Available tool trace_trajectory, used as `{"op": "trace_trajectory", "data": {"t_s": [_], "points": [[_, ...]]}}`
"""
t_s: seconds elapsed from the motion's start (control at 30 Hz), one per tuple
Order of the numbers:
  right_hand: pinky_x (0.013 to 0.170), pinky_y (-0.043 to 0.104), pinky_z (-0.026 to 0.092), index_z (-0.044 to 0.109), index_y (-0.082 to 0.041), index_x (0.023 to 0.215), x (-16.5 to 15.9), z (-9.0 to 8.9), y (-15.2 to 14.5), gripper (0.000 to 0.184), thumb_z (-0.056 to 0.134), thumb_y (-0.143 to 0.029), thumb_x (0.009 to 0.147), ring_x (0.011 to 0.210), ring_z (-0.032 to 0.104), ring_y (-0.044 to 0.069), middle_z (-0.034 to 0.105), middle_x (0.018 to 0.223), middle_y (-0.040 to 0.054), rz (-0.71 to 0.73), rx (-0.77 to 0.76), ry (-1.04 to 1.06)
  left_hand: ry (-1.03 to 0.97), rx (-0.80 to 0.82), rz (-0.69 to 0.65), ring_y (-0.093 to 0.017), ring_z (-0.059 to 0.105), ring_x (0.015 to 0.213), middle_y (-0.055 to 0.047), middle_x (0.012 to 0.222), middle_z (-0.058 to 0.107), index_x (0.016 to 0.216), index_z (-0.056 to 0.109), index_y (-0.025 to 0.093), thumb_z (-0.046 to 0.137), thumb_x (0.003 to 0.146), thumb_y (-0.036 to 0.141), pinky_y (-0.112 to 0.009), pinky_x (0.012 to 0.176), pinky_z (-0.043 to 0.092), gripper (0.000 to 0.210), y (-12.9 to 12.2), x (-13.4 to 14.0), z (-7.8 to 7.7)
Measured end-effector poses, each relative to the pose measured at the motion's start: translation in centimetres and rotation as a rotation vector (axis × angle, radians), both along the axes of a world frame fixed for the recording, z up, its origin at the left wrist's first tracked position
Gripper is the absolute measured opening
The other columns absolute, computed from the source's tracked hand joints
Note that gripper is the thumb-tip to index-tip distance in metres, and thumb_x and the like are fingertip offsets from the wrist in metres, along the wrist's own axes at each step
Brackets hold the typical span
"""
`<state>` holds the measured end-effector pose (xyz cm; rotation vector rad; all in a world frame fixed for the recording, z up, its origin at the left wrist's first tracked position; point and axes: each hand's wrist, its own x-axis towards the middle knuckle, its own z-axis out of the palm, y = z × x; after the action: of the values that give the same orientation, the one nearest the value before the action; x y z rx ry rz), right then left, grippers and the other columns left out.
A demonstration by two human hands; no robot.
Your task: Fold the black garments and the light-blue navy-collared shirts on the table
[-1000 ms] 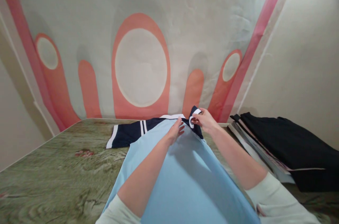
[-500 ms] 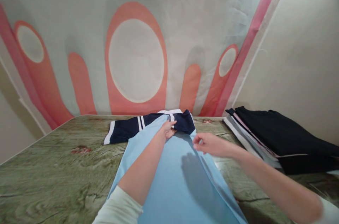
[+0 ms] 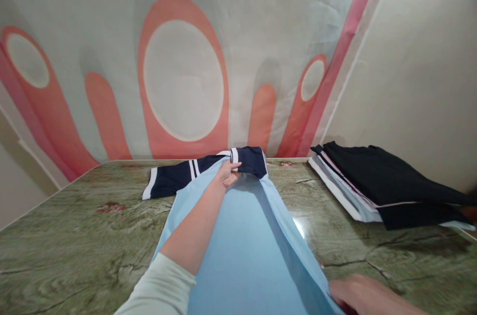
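Observation:
A light blue shirt (image 3: pixel 246 245) with navy sleeves and white stripes lies lengthwise in front of me. Its left sleeve (image 3: pixel 169 181) stretches out to the side, while the other navy sleeve (image 3: pixel 251 162) is folded inward across the top. My left hand (image 3: pixel 228 174) pinches the white-edged cuff of that folded sleeve near the collar. Low at the right, my right hand (image 3: pixel 367 295) is closed on the shirt's right side edge, lifting it a little; its fingertips are partly hidden and slightly blurred.
A stack of folded clothes, black garment (image 3: pixel 387 176) on top and white, grey and pink layers below, sits on the right of the wood-patterned table (image 3: pixel 82 245). Behind the table hangs a backdrop (image 3: pixel 246 17) with coral shapes.
My right hand has moved from beside the shirt's upper right side down toward me and now grips the side edge. The left hand still holds the folded sleeve; the view shifted slightly.

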<state>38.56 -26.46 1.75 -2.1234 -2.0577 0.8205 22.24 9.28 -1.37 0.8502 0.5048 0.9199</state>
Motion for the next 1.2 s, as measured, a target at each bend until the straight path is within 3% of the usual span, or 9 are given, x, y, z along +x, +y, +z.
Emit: {"op": "trace_trajectory", "data": {"t_s": [0.23,0.33,0.5,0.67,0.77,0.83,0.97,1.07,1.2], "points": [[0.041,0.024,0.02,0.03,-0.019,0.037,-4.4,-2.8,3.9,0.035,0.055,-0.019,0.062,0.039,0.033,0.01,0.031,0.035,-0.0028,0.255,-0.174,-0.038,0.28,0.105,0.125,-0.02,0.065,0.077,-0.005,0.082,0.067,0.096,0.057,0.015,0.053,0.059,-0.001,-0.033,0.067,0.053,0.04,1.2,-1.6,-0.4],[0.039,0.022,0.018,0.029,-0.018,0.037,-6.2,-1.1,4.2,0.039,0.051,-0.019,0.069,0.039,0.027,0.008,0.024,0.036,-0.0039,0.329,-0.228,0.015,0.396,0.117,0.178,-0.024,0.064,0.08,-0.009,0.083,0.066,0.091,0.057,0.013,0.055,0.061,0.004,-0.036,0.067,0.051,0.031,1.8,-2.0,-0.7],[0.038,0.02,0.021,0.052,-0.017,0.047,-6.6,3.0,4.1,0.04,0.046,-0.037,0.081,0.038,0.03,0.006,0.044,0.042,-0.003,0.242,-0.186,0.148,0.605,0.238,0.391,-0.027,0.051,0.109,-0.013,0.114,0.056,0.11,0.048,0.016,0.066,0.063,0.012,-0.039,0.091,0.039,0.051,2.0,-2.0,-1.1],[0.065,0.025,0.044,0.063,-0.016,0.075,-5.5,0.6,8.6,0.029,0.04,-0.03,0.086,0.068,0.056,0.015,0.064,0.073,0.0047,0.152,0.353,0.061,0.968,0.53,0.51,-0.028,0.038,0.122,-0.014,0.13,0.042,0.127,0.033,0.019,0.064,0.066,0.01,-0.039,0.102,0.027,0.069,0.8,-2.5,-1.0],[0.097,0.036,0.035,0.055,-0.014,0.114,-4.6,-2.3,12.4,0.034,0.043,-0.026,0.084,0.114,0.045,0.022,0.052,0.123,0.0126,0.172,0.591,-0.015,1.405,0.901,0.591,-0.028,0.031,0.126,-0.014,0.137,0.032,0.134,0.024,0.019,0.058,0.074,0.017,-0.041,0.101,0.028,0.07,-0.2,-2.5,-0.5],[0.105,0.04,0.025,0.042,-0.009,0.13,-4.3,-3.6,14.5,0.051,0.042,-0.036,0.086,0.128,0.03,0.025,0.037,0.138,0.0154,0.156,0.587,-0.081,1.519,1.108,0.542,-0.026,0.027,0.129,-0.011,0.139,0.03,0.133,0.027,0.02,0.053,0.08,0.022,-0.041,0.103,0.026,0.059,-0.8,-1.9,-0.3],[0.108,0.043,0.018,0.029,-0.006,0.138,-4.2,-4.7,16.4,0.069,0.026,-0.054,0.088,0.134,0.018,0.026,0.024,0.145,0.0156,0.15,0.465,-0.152,1.489,1.413,0.176,-0.022,0.021,0.132,-0.004,0.144,0.028,0.131,0.036,0.025,0.033,0.091,0.036,-0.044,0.104,0.023,0.041,-2.0,0.1,-1.0],[0.109,0.043,0.015,0.026,-0.008,0.139,-4.2,-4.7,16.3,0.072,0.02,-0.058,0.088,0.135,0.015,0.026,0.02,0.146,0.014,0.166,0.44,-0.171,1.461,1.5,-0.051,-0.023,0.022,0.132,0.0,0.145,0.026,0.134,0.032,0.031,0.021,0.093,0.043,-0.051,0.102,0.021,0.043,-3.1,1.5,-2.2],[0.109,0.044,0.014,0.025,-0.008,0.14,-3.8,-4.9,15.8,0.075,0.018,-0.06,0.087,0.135,0.014,0.027,0.019,0.146,0.0142,0.172,0.433,-0.19,1.525,1.485,-0.083,-0.026,0.022,0.132,-0.002,0.145,0.025,0.137,0.026,0.031,0.018,0.091,0.051,-0.053,0.103,0.016,0.05,-3.9,2.4,-3.0]]}}
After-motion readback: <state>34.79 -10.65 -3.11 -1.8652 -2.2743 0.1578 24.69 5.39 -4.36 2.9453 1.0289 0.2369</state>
